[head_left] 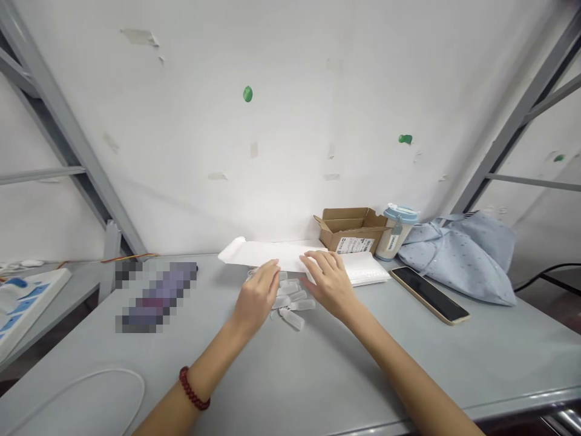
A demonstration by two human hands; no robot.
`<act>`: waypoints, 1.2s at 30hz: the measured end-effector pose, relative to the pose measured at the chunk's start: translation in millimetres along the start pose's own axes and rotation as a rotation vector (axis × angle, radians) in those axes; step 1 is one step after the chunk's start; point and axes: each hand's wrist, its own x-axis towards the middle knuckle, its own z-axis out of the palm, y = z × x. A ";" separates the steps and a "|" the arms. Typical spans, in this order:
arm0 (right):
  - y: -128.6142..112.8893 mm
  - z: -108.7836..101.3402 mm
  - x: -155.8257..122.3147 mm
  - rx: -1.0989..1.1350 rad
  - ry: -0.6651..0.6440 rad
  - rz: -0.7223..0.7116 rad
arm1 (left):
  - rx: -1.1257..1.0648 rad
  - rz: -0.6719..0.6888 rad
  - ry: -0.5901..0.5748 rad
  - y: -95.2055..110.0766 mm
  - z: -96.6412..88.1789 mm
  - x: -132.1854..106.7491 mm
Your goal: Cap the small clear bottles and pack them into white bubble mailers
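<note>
A long white sheet (258,254), its left end curled, is raised a little above the grey table. My left hand (256,297) is closed on the sheet's near edge, fingers pressed together. My right hand (329,281) has its fingers over the same edge farther right, with the thumb below; its grip is partly hidden. Several small translucent plastic pieces (293,303), shaped like little tubes or tags, lie in a loose pile between and under my hands. Right of my right hand rests a stack of white sheets or padded sleeves (365,269).
Behind the stack stands an open cardboard box (358,233), beside a blue-lidded cup (397,236). A phone (431,295) and a light-blue cloth bag (458,257) lie right. At left are a blurred-out purple item (161,297), a white cable (136,378) and a power strip (31,309).
</note>
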 end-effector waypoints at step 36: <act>-16.8 9.8 -9.3 -0.073 -0.349 0.082 | -1.112 -1.076 -0.388 1.2 -30.1 24.4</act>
